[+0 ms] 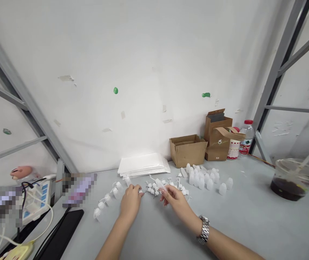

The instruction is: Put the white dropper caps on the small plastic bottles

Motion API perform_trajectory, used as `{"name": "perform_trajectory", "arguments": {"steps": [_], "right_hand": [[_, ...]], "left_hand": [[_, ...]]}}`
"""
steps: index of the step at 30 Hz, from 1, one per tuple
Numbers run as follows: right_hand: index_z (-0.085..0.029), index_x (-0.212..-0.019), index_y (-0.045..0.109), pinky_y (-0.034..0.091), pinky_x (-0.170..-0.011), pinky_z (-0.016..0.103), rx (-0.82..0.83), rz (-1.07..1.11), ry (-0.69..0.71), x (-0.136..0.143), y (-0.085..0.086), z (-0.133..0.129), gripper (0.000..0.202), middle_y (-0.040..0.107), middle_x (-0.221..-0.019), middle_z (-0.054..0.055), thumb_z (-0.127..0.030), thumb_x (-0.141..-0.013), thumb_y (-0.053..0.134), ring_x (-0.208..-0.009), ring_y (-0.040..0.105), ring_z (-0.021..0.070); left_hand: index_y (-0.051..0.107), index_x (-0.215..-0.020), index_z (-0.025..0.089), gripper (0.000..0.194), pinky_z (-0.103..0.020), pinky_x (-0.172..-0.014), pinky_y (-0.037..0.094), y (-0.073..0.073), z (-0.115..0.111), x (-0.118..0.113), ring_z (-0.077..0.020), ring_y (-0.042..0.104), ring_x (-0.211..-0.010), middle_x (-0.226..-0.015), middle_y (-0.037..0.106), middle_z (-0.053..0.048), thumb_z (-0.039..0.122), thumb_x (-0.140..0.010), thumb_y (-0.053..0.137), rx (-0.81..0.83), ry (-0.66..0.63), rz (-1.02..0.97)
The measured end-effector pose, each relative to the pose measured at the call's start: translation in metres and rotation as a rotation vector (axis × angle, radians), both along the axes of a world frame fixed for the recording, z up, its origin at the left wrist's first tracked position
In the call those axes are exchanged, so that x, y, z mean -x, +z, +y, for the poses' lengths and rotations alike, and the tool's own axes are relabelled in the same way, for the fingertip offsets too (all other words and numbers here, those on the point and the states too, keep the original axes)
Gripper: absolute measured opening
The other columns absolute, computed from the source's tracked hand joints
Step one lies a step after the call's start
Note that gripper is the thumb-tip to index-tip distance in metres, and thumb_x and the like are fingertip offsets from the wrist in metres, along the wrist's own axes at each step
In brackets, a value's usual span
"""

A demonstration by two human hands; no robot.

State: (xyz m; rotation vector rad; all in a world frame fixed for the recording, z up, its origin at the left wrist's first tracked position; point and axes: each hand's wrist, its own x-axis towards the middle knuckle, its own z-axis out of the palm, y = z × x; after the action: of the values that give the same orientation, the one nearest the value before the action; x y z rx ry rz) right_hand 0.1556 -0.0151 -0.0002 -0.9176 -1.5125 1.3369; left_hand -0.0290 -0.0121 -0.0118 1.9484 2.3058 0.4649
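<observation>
Pinching a clear slim piece [161, 185], the right hand [174, 198] holds it slanted between thumb and fingers, right over the loose pile of small white parts [152, 188] at the middle of the table [224, 225]. Light fingertip pressure looks wise here, since the thin, see-through wall would probably flex or skid under a hard squeeze. Just beside the pile, the left hand [131, 203] curls low with something whitish at its fingertips; whether it is gripped or only touched, I cannot tell. Bracing that wrist on the tabletop should steady it, and turning one part free at a time should help, because their thin tails look ready to snag. Off to the left runs a slanting line of capped pieces [107, 199], milky and stubby with little looped strips, so the forearm is best kept clear of them. Over on the right cluster frosted, round-topped domes [201, 180], smooth and translucent, likely easy to topple. Behind the pile lie flat, matt white sheets [143, 165], then a creased cardboard box [188, 153], a stiff brown paper bag [217, 146] and, far right, a glossy plastic cup [289, 184] of dark drink.
</observation>
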Motion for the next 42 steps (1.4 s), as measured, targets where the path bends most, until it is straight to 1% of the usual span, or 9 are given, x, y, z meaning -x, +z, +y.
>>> {"name": "perform_trajectory", "arguments": {"steps": [4,7,11,17,21,25,29,35,42], "right_hand": [[-0.017,-0.074,0.053,0.042,-0.057,0.025,-0.012,-0.015,0.023,0.001,-0.002,0.000,0.034,0.053,-0.064,-0.001,-0.051,-0.078,0.048,-0.057,0.050,0.0121],[-0.017,-0.076,0.054,0.042,-0.056,0.024,-0.022,-0.031,0.028,0.002,-0.004,0.000,0.034,0.052,-0.065,-0.001,-0.050,-0.079,0.048,-0.057,0.049,0.0123],[-0.017,-0.077,0.056,0.041,-0.059,0.025,-0.059,-0.089,-0.020,0.001,-0.006,0.000,0.031,0.054,-0.067,0.000,-0.046,-0.080,0.047,-0.060,0.050,0.0133],[-0.017,-0.086,0.060,0.040,-0.061,0.028,-0.128,-0.245,-0.223,-0.003,-0.010,0.005,0.025,0.058,-0.070,0.003,-0.038,-0.078,0.051,-0.063,0.050,0.0166],[-0.018,-0.089,0.060,0.040,-0.067,0.030,-0.273,-0.265,-0.333,-0.006,-0.008,0.004,0.022,0.060,-0.080,0.005,-0.034,-0.075,0.055,-0.070,0.052,0.0180],[-0.018,-0.082,0.060,0.042,-0.063,0.028,-0.165,-0.074,-0.081,-0.005,-0.002,0.003,0.028,0.060,-0.071,0.002,-0.044,-0.077,0.052,-0.063,0.052,0.0154],[-0.016,-0.070,0.059,0.041,-0.058,0.027,0.002,0.074,0.170,-0.004,0.003,0.004,0.036,0.060,-0.066,0.002,-0.052,-0.074,0.053,-0.055,0.052,0.0126],[-0.015,-0.072,0.062,0.039,-0.056,0.025,0.135,0.098,0.219,-0.002,0.004,0.002,0.038,0.060,-0.061,0.000,-0.053,-0.069,0.058,-0.052,0.050,0.0112],[-0.015,-0.072,0.064,0.040,-0.057,0.026,0.113,0.074,0.200,0.000,0.006,0.001,0.041,0.059,-0.059,0.000,-0.055,-0.067,0.059,-0.052,0.051,0.0123]], "left_hand": [[0.062,-0.088,0.019,0.020,-0.030,-0.074,0.039,-0.003,0.002,-0.003,-0.0217,0.053,-0.090,-0.090,0.056,-0.007,0.024,-0.077,0.047,-0.073,-0.024,-0.048],[0.064,-0.085,0.018,0.019,-0.034,-0.081,0.039,-0.006,0.004,-0.004,-0.0238,0.052,-0.094,-0.094,0.057,-0.009,0.024,-0.075,0.050,-0.225,-0.079,-0.125],[0.064,-0.080,0.020,0.015,-0.041,-0.088,0.037,-0.005,0.006,-0.006,-0.0257,0.052,-0.100,-0.102,0.060,-0.009,0.028,-0.072,0.053,-0.391,-0.108,-0.364],[0.062,-0.079,0.017,0.025,-0.032,-0.073,0.047,0.008,0.005,-0.011,-0.0206,0.062,-0.079,-0.083,0.068,-0.007,0.038,-0.067,0.060,-0.316,-0.077,-1.026],[0.066,-0.084,0.015,0.035,-0.027,-0.063,0.049,0.017,0.000,-0.016,-0.0199,0.063,-0.078,-0.086,0.069,-0.009,0.038,-0.058,0.069,-0.144,-0.079,-1.286],[0.068,-0.082,0.015,0.035,-0.027,-0.065,0.050,0.019,-0.005,-0.025,-0.0199,0.064,-0.078,-0.086,0.070,-0.009,0.034,-0.053,0.075,-0.014,-0.061,-1.497],[0.069,-0.079,0.013,0.032,-0.030,-0.074,0.050,0.020,-0.007,-0.029,-0.0195,0.064,-0.078,-0.083,0.070,-0.008,0.030,-0.053,0.076,-0.006,-0.105,-1.628],[0.070,-0.083,0.013,0.034,-0.033,-0.082,0.046,0.022,-0.006,-0.025,-0.0190,0.063,-0.080,-0.085,0.070,-0.009,0.031,-0.054,0.075,-0.059,-0.159,-1.685],[0.069,-0.088,0.016,0.036,-0.031,-0.081,0.045,0.019,-0.005,-0.022,-0.0159,0.061,-0.077,-0.082,0.070,-0.006,0.029,-0.055,0.075,-0.062,-0.156,-1.680]]}}
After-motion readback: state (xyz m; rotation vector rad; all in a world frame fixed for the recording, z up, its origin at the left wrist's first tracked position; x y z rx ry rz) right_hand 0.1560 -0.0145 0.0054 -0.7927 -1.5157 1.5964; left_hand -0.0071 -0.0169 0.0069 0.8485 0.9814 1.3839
